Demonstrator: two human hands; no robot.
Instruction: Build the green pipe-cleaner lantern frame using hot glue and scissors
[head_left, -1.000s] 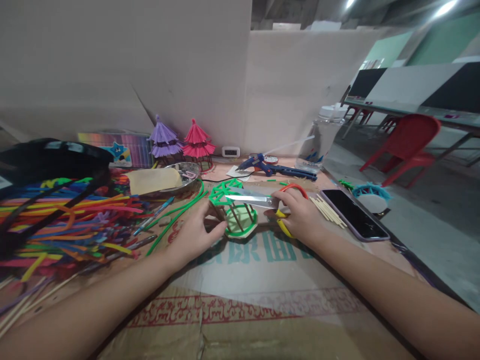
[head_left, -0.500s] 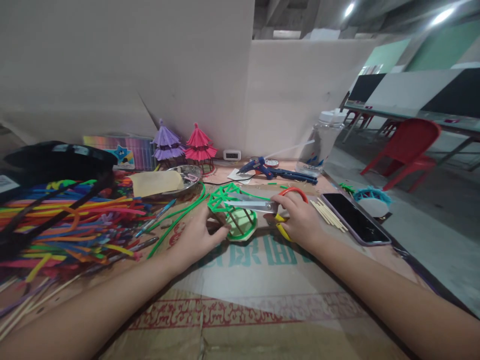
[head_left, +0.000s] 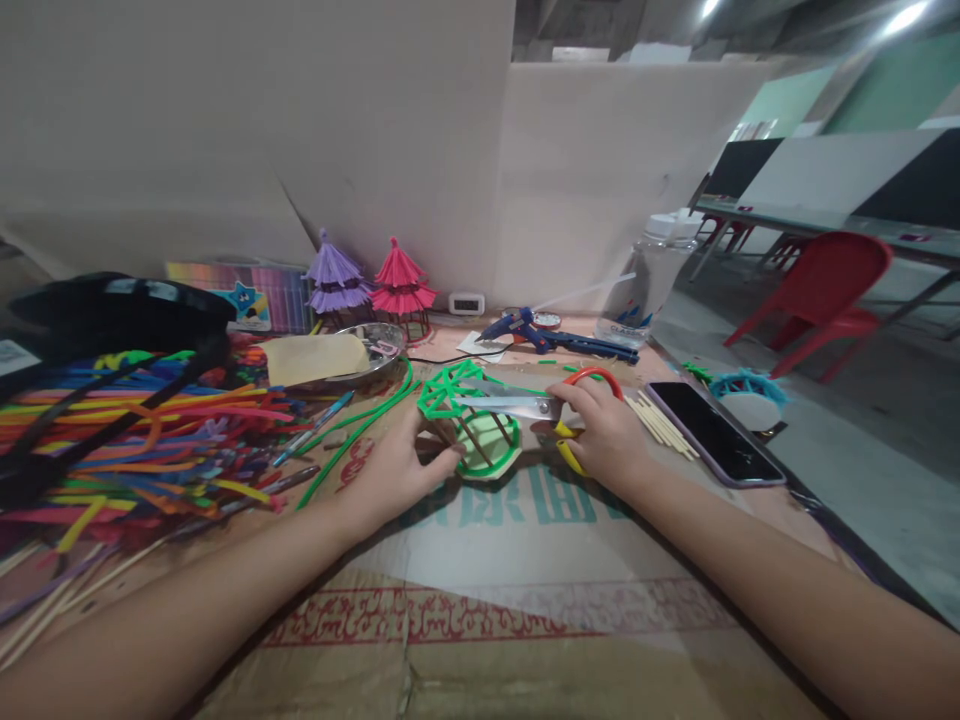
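A small pavilion model (head_left: 491, 462) with a green pipe-cleaner frame, brown posts and a pale round base stands on the cardboard. My left hand (head_left: 397, 462) is closed round its left side, fingers partly hidden behind it. In my right hand (head_left: 607, 428) are scissors (head_left: 517, 406) with an orange and a yellow handle loop. Their blades point left, across the green top of the model; whether they touch it I cannot tell. Green pipe cleaners (head_left: 352, 428) lie just beyond my left hand.
Left lie many coloured pipe cleaners (head_left: 157, 440) and a black bag (head_left: 112, 320). Behind stand purple (head_left: 335, 270) and pink (head_left: 397, 275) pavilion models, a metal dish (head_left: 386, 362), a glue gun (head_left: 517, 328) and a bottle (head_left: 651, 275). Sticks (head_left: 664, 425) and a phone (head_left: 716, 435) lie right.
The view has shifted slightly. My hands keep their holds on the model and the scissors, and the blades still lie over the green top.
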